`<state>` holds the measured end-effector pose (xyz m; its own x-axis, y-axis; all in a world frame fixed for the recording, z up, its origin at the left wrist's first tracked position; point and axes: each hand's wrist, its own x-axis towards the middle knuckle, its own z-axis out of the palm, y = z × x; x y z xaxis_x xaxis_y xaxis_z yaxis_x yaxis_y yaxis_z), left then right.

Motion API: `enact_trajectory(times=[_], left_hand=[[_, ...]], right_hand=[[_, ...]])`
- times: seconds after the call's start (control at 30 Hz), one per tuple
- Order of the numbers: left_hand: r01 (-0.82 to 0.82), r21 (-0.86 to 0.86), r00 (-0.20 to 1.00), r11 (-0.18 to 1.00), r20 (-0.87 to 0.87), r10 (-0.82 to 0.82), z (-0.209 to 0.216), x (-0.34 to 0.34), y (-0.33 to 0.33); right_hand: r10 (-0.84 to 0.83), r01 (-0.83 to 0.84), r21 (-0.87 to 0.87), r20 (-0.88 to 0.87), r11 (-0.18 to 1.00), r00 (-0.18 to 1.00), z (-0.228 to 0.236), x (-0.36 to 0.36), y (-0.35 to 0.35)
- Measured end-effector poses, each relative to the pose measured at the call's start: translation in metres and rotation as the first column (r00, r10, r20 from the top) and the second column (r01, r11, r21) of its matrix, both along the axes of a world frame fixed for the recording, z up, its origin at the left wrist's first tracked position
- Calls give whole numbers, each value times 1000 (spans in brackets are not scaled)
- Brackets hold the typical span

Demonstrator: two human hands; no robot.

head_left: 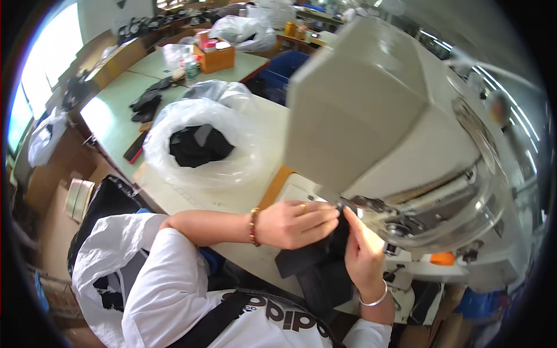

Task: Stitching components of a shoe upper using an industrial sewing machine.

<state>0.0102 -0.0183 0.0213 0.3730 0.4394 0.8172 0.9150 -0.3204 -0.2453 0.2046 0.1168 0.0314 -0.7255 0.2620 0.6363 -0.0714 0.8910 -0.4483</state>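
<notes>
Black fabric pieces [323, 277] hang over the table edge in front of me, below a large off-white sewing machine [371, 98]. My left hand [295, 224], with a ring and a beaded bracelet, is closed, its fingertips pinching the fabric's upper end by the needle area. From the other side, my right hand [365, 255] grips the same end, index finger pointing up toward the left fingertips. The fingertips of both hands nearly meet. What lies exactly between them is partly hidden by the fingers.
A clear plastic bag [243, 156] of black pieces stands on the table to the left. Behind it are black pieces [145, 105] and an orange-brown box [216, 60] of small items. A clear curved guard [464, 223] juts out on the right. A white bag [96, 255] hangs at my left.
</notes>
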Motion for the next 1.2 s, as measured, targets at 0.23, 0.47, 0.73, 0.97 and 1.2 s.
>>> enact_trajectory(times=[0.23,0.47,0.73,0.97,1.2], left_hand=[[51,-42,998,998,50,-49,11,4,-2],[96,-17,995,995,-18,-96,0,-1,2],[1,50,999,999,40,-3,-11,8,8],[20,25,998,999,55,-21,-2,8,5],[36,-45,999,998,-26,-37,11,4,-4]], right_hand=[[-139,106,233,134,967,981,-14,15,10],[-141,110,308,78,945,987,-14,16,9],[-132,82,327,133,941,982,-21,16,8],[-117,64,278,180,959,977,-14,15,3],[-192,112,409,161,906,968,-20,19,-1]])
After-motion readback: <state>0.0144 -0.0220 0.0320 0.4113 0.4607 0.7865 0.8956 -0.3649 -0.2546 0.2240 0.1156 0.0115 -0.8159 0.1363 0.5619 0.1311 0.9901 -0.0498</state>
